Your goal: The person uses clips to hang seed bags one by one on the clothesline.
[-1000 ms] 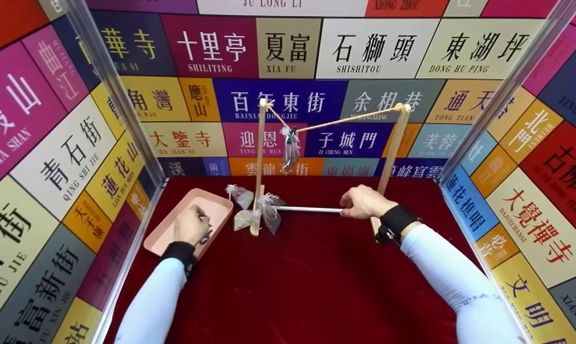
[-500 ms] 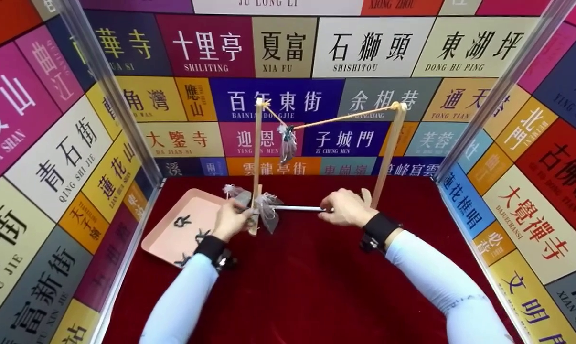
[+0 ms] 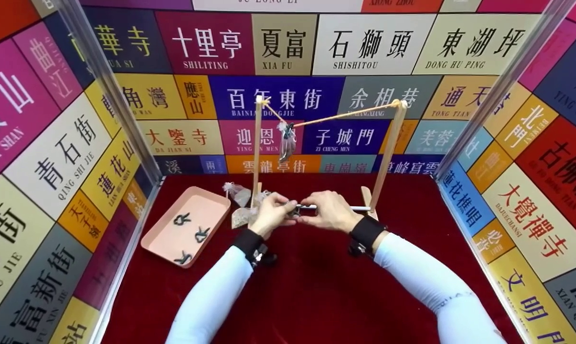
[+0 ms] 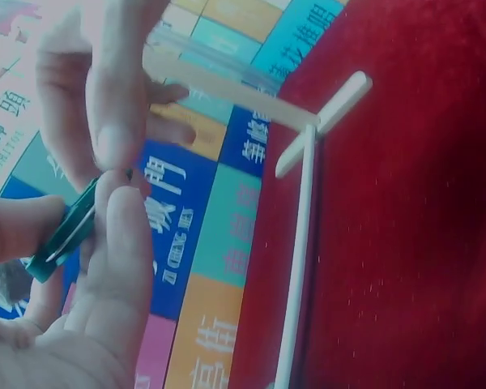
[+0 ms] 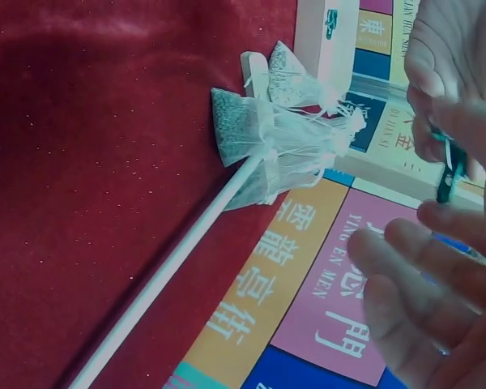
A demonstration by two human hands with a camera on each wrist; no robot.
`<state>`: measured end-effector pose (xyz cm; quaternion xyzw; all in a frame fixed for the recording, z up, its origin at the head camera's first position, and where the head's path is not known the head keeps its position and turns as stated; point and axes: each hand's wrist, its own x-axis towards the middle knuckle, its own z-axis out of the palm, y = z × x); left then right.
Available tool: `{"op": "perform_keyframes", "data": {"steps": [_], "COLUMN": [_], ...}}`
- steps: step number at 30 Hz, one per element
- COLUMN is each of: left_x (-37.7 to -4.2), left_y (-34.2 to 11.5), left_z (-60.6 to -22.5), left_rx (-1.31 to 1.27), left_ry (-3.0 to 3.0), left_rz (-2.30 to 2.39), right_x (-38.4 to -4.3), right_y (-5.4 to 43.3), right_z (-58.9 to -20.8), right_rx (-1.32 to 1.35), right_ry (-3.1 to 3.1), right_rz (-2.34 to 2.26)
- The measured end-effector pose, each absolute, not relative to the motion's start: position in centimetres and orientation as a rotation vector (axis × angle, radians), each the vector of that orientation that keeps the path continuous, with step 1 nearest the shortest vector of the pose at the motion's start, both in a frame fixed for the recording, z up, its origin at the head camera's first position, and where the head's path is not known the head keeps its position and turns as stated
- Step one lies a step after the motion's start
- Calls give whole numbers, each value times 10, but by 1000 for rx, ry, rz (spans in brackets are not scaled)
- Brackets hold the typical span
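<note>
In front of the stand's middle, my left hand (image 3: 272, 212) pinches a small dark green clip (image 4: 69, 231) between thumb and fingers. My right hand (image 3: 331, 211) meets it from the other side, thumb and finger on the clip's far end, its other fingers spread. Three similar clips (image 3: 202, 234) lie in the pink tray (image 3: 166, 234) at the left. A sheer pouch (image 3: 288, 143) hangs from the sagging string (image 3: 345, 114). More sheer pouches (image 5: 296, 138), filled with something grainy, sit by the left post (image 3: 258, 153), partly covered by my left hand in the head view.
A pale rod (image 4: 301, 243) runs low between the left post and the right wooden post (image 3: 388, 157). Dark red cloth (image 3: 316, 286) covers the surface. Walls with printed signs (image 3: 374, 45) and clear corner strips (image 3: 498, 81) enclose it.
My left hand has left the tray with a clip, passed the left post and come to the middle. My right hand has moved leftward along the rod to meet it.
</note>
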<state>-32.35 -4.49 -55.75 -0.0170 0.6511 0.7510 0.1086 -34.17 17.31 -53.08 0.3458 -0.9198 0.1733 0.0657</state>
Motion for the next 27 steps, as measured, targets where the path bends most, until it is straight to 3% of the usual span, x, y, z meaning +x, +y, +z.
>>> {"op": "perform_keyframes", "data": {"steps": [13,20,27], "left_x": [-323,-339,-353], "left_y": [-50,-85,-123], "left_z": [-563,-583,-606], "left_rx": [0,64,-78], "left_ry": [2183,3041,3192], "left_rz": [2090,1526,1183], "right_x": [-342,-346,-348], "right_y": [190,208,225], "right_z": [-533,-537,-545], "right_rx": [1156,1164,1120], "right_ry": [-2661,-2593,-2565], "right_rz": [283,220,169]}}
